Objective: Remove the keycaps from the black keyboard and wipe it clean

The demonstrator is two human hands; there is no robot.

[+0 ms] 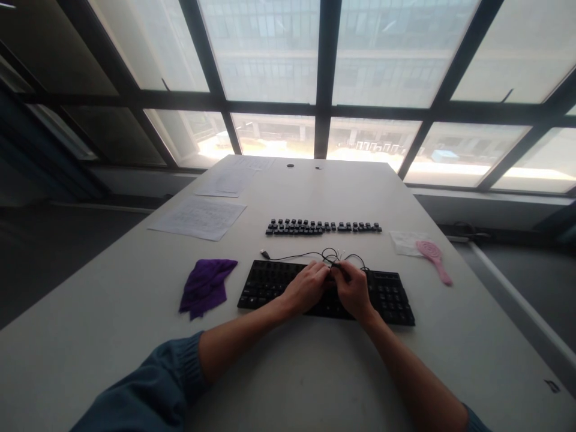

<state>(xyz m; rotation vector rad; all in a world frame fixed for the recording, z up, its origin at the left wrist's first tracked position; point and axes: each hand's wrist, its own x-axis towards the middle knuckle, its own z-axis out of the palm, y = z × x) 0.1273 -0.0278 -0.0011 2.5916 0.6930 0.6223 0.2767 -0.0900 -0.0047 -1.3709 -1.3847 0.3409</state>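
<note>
A black keyboard (pixel 390 300) lies across the white table in front of me. Over its upper middle part my two hands meet. My left hand (pixel 308 282) rests on the keyboard with its fingers curled and pressed together, the fingertips partly hidden beside the other hand. My right hand (pixel 353 289) pinches something small and dark between thumb and forefinger, too small to name. Just behind the keyboard its thin black cable (pixel 294 256) lies in loops, with a USB plug (pixel 265 254) at the left end. Loose black keycaps (pixel 299 228) stand in rows farther back.
A crumpled purple cloth (pixel 206 287) lies left of the keyboard. To the right are a pink hairbrush (pixel 432 257) and a clear plastic bag (pixel 402 243). Papers (pixel 200 217) lie on the table's (pixel 288 384) left side. Large windows (pixel 270 48) stand behind its far edge.
</note>
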